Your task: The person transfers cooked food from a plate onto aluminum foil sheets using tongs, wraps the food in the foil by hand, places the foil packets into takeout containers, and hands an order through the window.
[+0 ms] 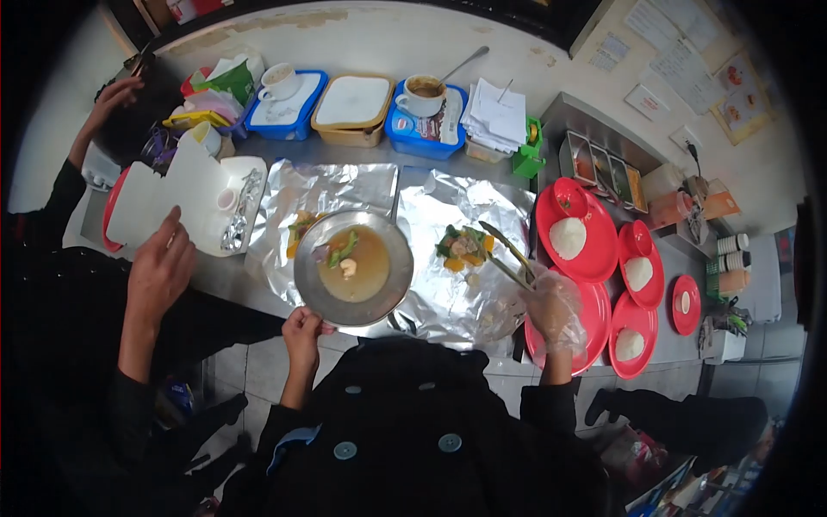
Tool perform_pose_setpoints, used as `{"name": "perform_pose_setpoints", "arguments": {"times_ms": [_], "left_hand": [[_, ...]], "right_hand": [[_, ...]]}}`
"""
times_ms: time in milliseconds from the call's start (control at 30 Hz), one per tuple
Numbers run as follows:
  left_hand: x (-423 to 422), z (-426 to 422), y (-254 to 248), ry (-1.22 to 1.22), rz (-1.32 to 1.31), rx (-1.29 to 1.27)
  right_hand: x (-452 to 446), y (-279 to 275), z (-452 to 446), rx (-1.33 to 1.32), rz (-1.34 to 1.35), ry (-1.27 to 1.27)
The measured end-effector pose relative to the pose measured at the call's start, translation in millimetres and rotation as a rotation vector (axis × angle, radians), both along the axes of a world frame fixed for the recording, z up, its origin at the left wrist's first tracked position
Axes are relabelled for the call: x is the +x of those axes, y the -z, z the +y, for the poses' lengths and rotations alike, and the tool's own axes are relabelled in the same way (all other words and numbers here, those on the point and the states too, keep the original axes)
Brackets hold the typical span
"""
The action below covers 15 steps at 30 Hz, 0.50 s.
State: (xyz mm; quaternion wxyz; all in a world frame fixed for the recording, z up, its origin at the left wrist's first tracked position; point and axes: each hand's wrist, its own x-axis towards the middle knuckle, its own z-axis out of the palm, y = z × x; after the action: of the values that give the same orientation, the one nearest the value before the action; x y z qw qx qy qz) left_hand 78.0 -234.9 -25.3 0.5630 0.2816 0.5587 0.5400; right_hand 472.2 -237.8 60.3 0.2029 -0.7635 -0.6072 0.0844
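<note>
Both my hands are gripping: the left hand [303, 333] is pinching the near rim of a metal bowl [307, 274] over foil [353, 184]; the gloved right hand [554, 315] is holding spread tongs [510, 272]. One-sided support could be letting broth [372, 269] tip out.

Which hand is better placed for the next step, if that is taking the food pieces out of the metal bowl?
Probably the right hand: it is gloved and holds open tongs near the bowl. The left hand is bare and grips the bowl's near edge.
</note>
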Motion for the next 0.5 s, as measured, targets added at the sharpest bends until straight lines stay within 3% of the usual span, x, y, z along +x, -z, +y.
{"name": "perform_pose_setpoints", "arguments": {"times_ms": [67, 200, 267, 333, 500], "left_hand": [[-4, 0, -2, -0.013, 0.013, -0.040], [-13, -5, 0, -0.093, -0.019, 0.018], [-17, -6, 3, -0.159, -0.004, 0.026], [-20, -7, 0, -0.248, 0.022, -0.022], [-26, -7, 3, -0.210, 0.030, 0.013]], "right_hand": [[-10, -32, -1, -0.158, -0.109, 0.057], [-14, -36, 1, -0.056, 0.016, 0.037], [-29, -39, 9, -0.028, -0.118, -0.061], [-50, -33, 20, -0.039, -0.042, -0.120], [-127, -16, 34, -0.058, -0.070, -0.475]]}}
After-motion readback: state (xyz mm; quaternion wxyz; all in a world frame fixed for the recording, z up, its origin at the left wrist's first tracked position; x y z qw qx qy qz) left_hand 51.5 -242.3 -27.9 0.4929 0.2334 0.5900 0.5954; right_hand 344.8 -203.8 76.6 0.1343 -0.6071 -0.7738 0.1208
